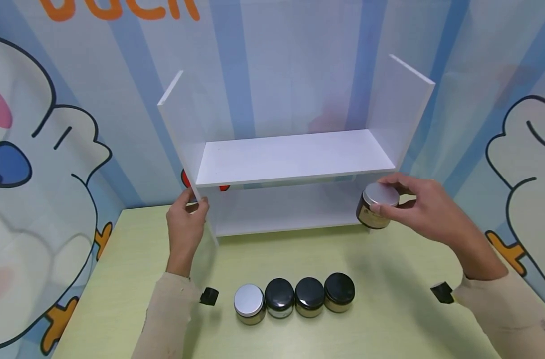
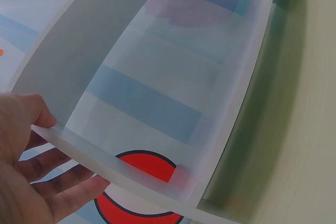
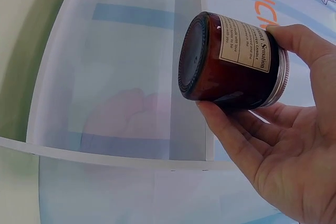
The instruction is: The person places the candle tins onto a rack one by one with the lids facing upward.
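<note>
My right hand [image 1: 427,209] grips a scented candle [image 3: 236,59], an amber glass jar with a silver lid and a cream label. It is held up in front of the right end of a white two-tier shelf [image 1: 295,157], level with the lower opening. At the other end, my left hand [image 1: 186,224] pinches the front edge of the left side panel [image 2: 142,182], thumb on one face and fingers on the other. Both shelf boards are bare in the head view.
In front of the shelf, a row of jars stands on the pale green table [image 1: 299,254]: one silver-lidded jar [image 1: 249,303] at the left, then several black-lidded jars [image 1: 310,296]. A blue-striped cartoon backdrop [image 1: 290,65] rises behind the shelf and along both sides.
</note>
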{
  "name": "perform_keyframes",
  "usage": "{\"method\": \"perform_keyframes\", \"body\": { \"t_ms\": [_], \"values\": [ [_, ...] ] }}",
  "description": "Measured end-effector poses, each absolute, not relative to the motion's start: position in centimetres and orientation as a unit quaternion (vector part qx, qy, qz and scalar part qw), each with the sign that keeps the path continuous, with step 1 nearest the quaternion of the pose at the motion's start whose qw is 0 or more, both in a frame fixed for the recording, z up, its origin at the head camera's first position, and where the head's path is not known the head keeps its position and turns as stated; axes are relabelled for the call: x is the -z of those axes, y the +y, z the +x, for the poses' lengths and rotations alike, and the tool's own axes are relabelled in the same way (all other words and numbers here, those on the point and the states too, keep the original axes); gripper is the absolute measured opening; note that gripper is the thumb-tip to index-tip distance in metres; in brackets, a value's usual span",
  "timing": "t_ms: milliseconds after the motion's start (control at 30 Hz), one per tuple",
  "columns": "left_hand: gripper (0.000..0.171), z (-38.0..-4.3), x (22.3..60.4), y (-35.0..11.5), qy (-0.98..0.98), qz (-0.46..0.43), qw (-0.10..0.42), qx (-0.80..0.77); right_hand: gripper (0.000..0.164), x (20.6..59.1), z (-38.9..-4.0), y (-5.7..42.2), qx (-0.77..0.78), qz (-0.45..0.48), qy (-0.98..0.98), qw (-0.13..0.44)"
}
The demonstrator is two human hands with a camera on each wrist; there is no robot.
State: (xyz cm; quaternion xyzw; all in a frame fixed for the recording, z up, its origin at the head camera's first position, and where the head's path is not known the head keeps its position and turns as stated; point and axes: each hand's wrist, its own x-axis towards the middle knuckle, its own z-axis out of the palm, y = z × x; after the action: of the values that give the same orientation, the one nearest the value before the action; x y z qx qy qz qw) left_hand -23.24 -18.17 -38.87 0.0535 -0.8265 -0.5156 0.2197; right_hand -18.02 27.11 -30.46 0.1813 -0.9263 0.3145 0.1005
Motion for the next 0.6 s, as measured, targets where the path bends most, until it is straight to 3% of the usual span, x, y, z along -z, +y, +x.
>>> {"method": "perform_keyframes", "body": {
  "t_ms": [600],
  "values": [
    [0.042, -23.3, 39.1, -18.0, -0.828, 0.047, 0.226, 0.511, 0.049, 28.9, -18.4, 27.0, -0.324, 0.144, -0.929, 0.107]
  ]
}}
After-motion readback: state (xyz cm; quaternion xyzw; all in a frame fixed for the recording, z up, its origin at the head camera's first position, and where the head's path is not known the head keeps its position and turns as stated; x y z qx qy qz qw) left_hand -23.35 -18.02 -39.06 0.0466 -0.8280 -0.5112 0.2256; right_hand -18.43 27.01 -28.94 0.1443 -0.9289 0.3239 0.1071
